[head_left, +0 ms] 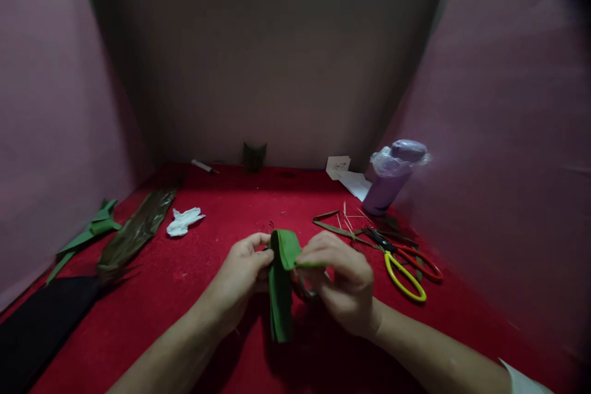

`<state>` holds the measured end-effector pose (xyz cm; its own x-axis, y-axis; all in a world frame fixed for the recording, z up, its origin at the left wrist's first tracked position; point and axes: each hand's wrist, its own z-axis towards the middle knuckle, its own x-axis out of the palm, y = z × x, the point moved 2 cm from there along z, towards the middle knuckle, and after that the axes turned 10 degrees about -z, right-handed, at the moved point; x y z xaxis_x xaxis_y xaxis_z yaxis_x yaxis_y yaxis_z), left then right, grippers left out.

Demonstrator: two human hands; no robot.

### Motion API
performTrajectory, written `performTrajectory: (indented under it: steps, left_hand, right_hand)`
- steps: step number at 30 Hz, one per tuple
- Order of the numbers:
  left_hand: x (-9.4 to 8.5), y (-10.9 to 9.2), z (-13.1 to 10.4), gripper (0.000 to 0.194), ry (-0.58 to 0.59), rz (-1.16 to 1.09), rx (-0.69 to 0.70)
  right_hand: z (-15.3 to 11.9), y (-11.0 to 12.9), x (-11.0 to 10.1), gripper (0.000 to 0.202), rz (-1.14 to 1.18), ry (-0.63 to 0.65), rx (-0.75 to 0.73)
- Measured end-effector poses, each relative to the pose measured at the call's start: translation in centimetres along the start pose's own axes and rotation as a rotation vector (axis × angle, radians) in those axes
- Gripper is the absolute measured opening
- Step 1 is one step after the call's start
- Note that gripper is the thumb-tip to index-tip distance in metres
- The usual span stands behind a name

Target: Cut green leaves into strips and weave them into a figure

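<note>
One folded green leaf (281, 298), pinched by left hand (242, 277) (lower fingers hidden) and blurred right hand (344, 280).

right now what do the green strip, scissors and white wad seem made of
Green strip: probably leaf, dull-surfaced, judging by the green colour and thin, bending layers.
Scissors: handles look like smooth plastic, from their even yellow and red; dark blades perhaps metal.
White wad: thin and crumpled, little shine; tissue or plastic film, I can't tell which.

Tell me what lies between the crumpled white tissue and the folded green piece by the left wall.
In the head view, a long, glossy brown bundle lies there on the red surface.
</note>
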<state>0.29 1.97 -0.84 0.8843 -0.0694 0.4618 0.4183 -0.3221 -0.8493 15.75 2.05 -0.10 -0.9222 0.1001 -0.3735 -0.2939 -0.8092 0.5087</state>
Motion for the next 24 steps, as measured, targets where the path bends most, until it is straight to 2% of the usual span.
performTrajectory:
  steps: [4,6,7,13,19,24]
  left_hand:
    - [0.7,0.5,-0.6,0.010,0.178,0.083,-0.156]
    - [1.0,0.8,-0.8,0.012,0.244,0.089,-0.211]
    - [1.1,0.9,-0.9,0.011,0.260,0.092,-0.240]
    - [1.6,0.9,-1.3,0.012,0.262,0.091,-0.257]
    - [1.7,0.9,-1.1,0.025,0.232,0.104,-0.218]
    - [1.1,1.6,-0.2,0.027,0.048,0.142,-0.130]
  right_hand:
    - [2.0,-1.9,-1.3,0.008,0.229,-0.184,0.501]
    - [2.7,-3.3,-1.7,0.016,0.392,-0.208,0.705]
    - [2.9,-4.0,-1.9,0.019,0.409,-0.206,0.749]
    - [2.5,-6.9,-1.9,0.023,0.465,-0.128,0.913]
    - [2.3,-6.6,-1.1,0.026,0.493,-0.068,0.941]
    - [2.3,-5.7,-0.9,0.031,0.504,0.001,0.956]
